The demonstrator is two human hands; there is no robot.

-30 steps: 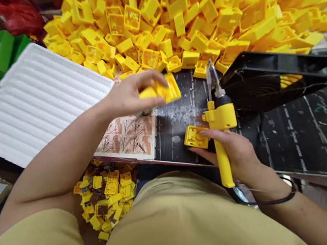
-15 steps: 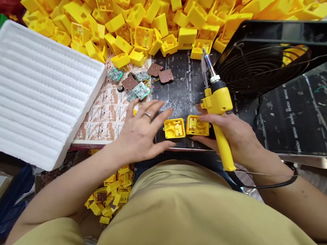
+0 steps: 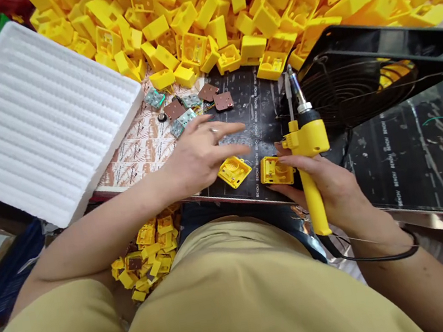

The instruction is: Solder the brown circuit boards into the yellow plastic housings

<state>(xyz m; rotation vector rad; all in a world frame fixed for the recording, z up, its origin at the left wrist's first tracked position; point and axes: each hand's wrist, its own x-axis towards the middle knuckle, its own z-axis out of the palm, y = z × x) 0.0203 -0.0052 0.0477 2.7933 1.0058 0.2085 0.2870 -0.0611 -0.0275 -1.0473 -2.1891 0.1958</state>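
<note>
My right hand is wrapped round a yellow soldering gun, its metal tip pointing away from me. The thumb and fingers of that hand also touch a small open yellow plastic case on the bench. To its left, a second yellow case lies turned at an angle with its inside facing up. Above and beside this case hovers my left hand, fingers spread, holding nothing. Beyond the left fingers lie several circuit boards, among them a brown board and a green-grey board.
A big heap of yellow cases covers the back of the bench. A black fan stands at right, a white foam tray at left. More yellow cases lie below the bench edge. A cable hangs by my right wrist.
My left hand has moved up and to the right, and the left case has turned askew. My right hand, the soldering gun and the right case have shifted slightly rightward.
</note>
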